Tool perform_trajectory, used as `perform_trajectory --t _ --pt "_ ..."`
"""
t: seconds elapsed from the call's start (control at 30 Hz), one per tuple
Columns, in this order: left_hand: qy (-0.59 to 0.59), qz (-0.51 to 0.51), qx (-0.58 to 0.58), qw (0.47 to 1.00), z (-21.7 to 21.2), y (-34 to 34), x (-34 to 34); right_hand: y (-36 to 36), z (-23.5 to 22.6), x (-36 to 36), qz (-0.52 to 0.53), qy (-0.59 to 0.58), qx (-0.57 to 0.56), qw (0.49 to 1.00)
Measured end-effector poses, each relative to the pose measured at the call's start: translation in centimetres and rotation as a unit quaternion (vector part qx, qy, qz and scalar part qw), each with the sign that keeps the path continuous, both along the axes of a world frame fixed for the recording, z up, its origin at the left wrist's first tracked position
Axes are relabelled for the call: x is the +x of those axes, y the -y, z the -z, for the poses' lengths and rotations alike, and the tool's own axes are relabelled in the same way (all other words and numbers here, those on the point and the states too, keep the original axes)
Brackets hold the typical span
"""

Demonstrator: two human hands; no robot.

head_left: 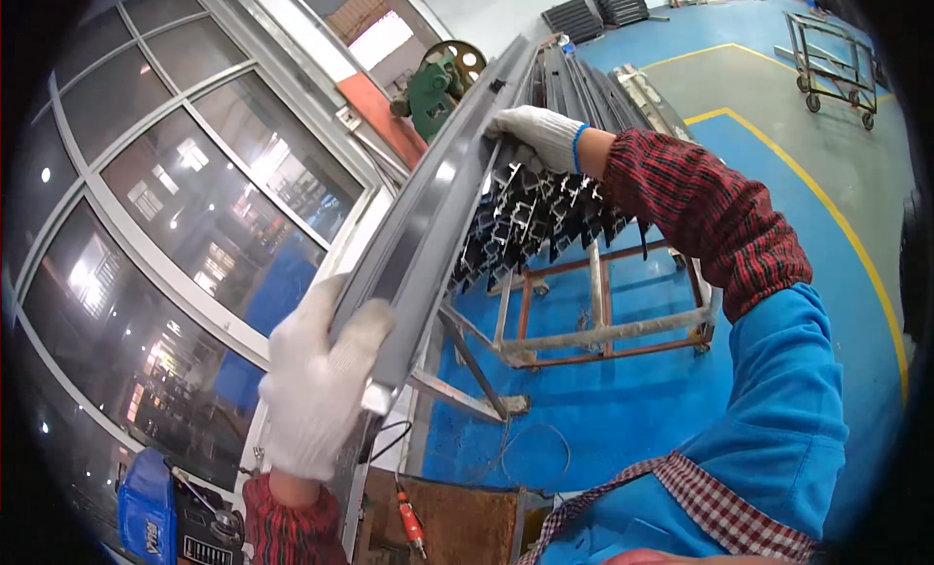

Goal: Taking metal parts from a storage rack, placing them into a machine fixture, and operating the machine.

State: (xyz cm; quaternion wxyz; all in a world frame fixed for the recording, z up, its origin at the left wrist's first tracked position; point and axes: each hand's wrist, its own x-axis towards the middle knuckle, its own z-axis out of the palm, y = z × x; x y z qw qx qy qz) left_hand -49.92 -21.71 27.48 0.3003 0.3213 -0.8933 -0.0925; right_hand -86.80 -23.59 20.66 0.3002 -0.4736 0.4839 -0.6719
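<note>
A long dark grey metal profile (pixel 418 215) runs slantwise from near my body toward the far end of the work area. My left hand (pixel 316 385), in a white knit glove, is wrapped round its near end, thumb on top. Farther up, my right hand (pixel 545 137), in a similar glove with a blue cuff, grips the profile's right edge; some of its fingers are hidden. Just beneath and to the right of that hand lies a stack of similar dark profiles (pixel 525 215), their cut ends facing me.
A metal-framed wheeled rack (pixel 603 336) stands below the stack. Large window panes (pixel 214 166) line the left. A green machine (pixel 435 98) stands beyond the profile. Near me are a red hand tool (pixel 411 526) with a cord and a blue machine (pixel 148 511). A trolley (pixel 837 69) stands far right.
</note>
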Motion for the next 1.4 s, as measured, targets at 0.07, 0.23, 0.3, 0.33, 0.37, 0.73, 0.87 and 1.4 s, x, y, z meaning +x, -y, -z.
perform_trajectory --t 0.07,0.23,0.3,0.33,0.37,0.73,0.87,1.4 --pt "0.014 0.004 0.014 1.0 -1.0 0.5 -3.1 0.9 -0.2 -2.8 0.053 -0.004 0.02 0.998" --pt "0.111 -0.021 -0.05 0.992 -1.1 3.5 -11.1 3.8 0.3 -7.9 0.103 -0.003 0.022 0.994" --pt "0.101 -0.024 -0.062 0.993 -0.5 6.0 -15.3 3.8 0.7 -9.8 0.112 0.003 0.003 0.994" --pt "0.117 -0.021 -0.063 0.991 -0.7 7.1 -17.6 3.1 1.0 -10.6 0.12 0.008 0.001 0.993" --pt "0.133 -0.028 -0.064 0.989 -1.1 7.8 -19.8 2.0 1.0 -10.2 0.125 -0.037 0.013 0.991" --pt "0.203 -0.003 -0.237 0.95 0.8 12.7 -34.7 -14.3 8.3 0.3 0.083 -0.248 0.054 0.964" --pt "0.052 0.096 -0.391 0.914 3.4 12.9 -31.1 -16.9 13.7 1.8 -0.004 -0.28 0.074 0.957" --pt "0.006 -0.327 0.198 0.924 48.8 -20.4 21.5 -12.3 37.9 28.7 -0.399 -0.496 0.254 0.728"
